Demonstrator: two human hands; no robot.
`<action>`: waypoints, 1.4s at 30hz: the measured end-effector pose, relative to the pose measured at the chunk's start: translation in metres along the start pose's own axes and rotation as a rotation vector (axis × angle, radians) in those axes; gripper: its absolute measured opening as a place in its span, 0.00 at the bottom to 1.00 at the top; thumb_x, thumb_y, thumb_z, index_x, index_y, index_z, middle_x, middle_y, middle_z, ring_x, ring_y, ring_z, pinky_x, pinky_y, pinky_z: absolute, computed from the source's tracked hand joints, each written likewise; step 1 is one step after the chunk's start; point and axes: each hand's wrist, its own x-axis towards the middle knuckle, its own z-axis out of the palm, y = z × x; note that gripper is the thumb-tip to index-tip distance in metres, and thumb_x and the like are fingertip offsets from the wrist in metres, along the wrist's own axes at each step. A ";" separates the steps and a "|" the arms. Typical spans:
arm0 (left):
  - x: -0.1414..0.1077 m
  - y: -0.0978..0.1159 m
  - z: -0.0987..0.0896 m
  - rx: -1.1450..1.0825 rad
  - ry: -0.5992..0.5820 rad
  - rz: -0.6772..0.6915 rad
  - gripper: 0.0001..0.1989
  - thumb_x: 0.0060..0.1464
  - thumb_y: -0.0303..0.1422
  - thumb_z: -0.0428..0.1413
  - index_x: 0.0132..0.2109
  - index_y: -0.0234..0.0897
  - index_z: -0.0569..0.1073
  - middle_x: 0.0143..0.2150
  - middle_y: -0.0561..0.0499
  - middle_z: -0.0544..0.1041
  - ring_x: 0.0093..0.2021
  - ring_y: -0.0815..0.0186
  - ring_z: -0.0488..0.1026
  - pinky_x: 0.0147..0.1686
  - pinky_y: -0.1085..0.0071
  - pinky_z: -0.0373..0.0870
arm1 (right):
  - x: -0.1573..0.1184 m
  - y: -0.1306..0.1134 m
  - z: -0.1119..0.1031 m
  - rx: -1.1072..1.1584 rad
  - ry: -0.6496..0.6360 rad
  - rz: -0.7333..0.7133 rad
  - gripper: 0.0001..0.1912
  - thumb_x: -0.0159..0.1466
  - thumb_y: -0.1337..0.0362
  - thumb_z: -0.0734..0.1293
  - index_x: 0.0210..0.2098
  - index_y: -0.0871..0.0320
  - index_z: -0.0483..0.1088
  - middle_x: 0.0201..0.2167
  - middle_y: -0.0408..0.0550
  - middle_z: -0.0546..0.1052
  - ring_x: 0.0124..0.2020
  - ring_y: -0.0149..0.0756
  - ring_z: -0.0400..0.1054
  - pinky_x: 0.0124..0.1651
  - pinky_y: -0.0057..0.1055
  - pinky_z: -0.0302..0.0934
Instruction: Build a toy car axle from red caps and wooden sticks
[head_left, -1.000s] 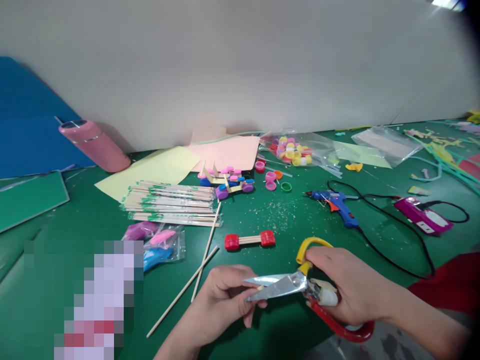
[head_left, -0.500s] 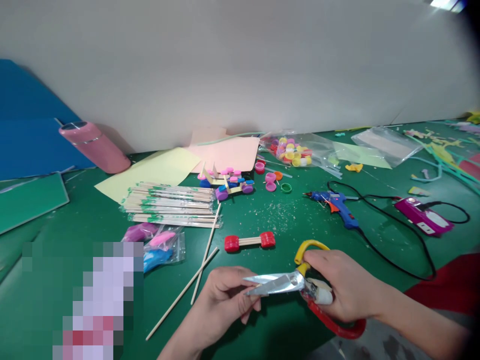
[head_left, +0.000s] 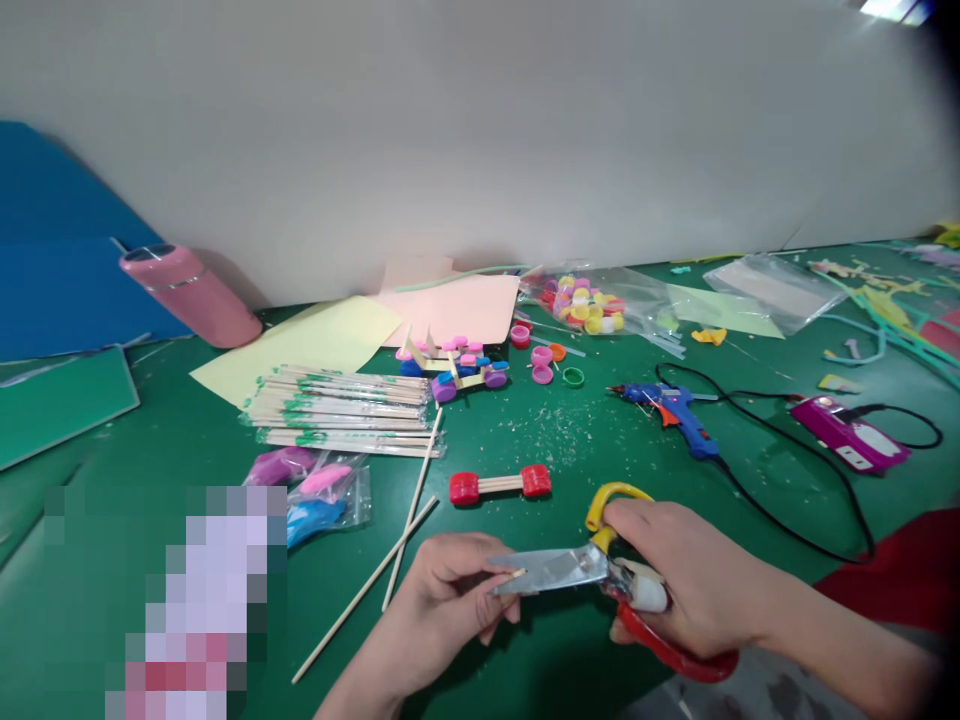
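Note:
My right hand (head_left: 682,575) is wrapped round the yellow and red handles of a pair of scissors (head_left: 559,570), whose blades point left. In the pinch of my left hand (head_left: 461,590) is a small wooden stick piece (head_left: 516,575); its tip shows at the blades and the rest is hidden by the fingers. Just above lies a red-ended piece (head_left: 500,485) with several short sticks between its ends. Two long wooden sticks (head_left: 364,592) cross on the green table left of my left hand.
Bundled wrapped sticks (head_left: 341,410), small colourful assemblies (head_left: 469,372) and loose bottle caps (head_left: 541,373) lie further back. A blue glue gun (head_left: 679,415) with a black cable is at the right. A pink bottle (head_left: 191,295) leans at the left.
The scissor blades have come closer together at the stick piece, and more of its tip shows. The red handle has shifted slightly right and down in my right hand.

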 end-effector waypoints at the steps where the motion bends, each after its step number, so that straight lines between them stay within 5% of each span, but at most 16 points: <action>1: 0.000 0.000 0.000 0.000 0.008 0.002 0.12 0.49 0.38 0.57 0.33 0.33 0.79 0.23 0.49 0.71 0.17 0.75 0.61 0.15 0.79 0.58 | 0.001 0.001 0.002 0.003 0.001 0.009 0.22 0.47 0.47 0.69 0.30 0.55 0.59 0.28 0.42 0.68 0.25 0.33 0.60 0.26 0.28 0.50; 12: 0.000 0.000 0.003 0.094 0.048 -0.013 0.12 0.51 0.33 0.56 0.25 0.30 0.76 0.21 0.50 0.70 0.17 0.76 0.60 0.16 0.79 0.55 | 0.003 0.002 0.014 -0.015 -0.043 0.017 0.12 0.55 0.55 0.65 0.31 0.55 0.60 0.25 0.41 0.71 0.23 0.34 0.64 0.24 0.28 0.48; 23: 0.002 -0.008 0.003 -0.198 0.157 -0.012 0.06 0.51 0.32 0.57 0.29 0.33 0.76 0.20 0.53 0.71 0.17 0.77 0.61 0.16 0.80 0.54 | 0.003 -0.005 -0.002 0.156 0.034 0.036 0.15 0.52 0.56 0.68 0.30 0.54 0.57 0.27 0.40 0.68 0.23 0.30 0.57 0.24 0.25 0.49; 42: 0.003 -0.005 0.000 -0.126 0.064 -0.005 0.08 0.48 0.34 0.59 0.33 0.34 0.79 0.22 0.51 0.71 0.18 0.75 0.61 0.16 0.79 0.57 | 0.003 -0.003 0.000 -0.009 0.003 0.007 0.19 0.49 0.51 0.68 0.31 0.56 0.60 0.29 0.44 0.68 0.25 0.34 0.59 0.26 0.29 0.51</action>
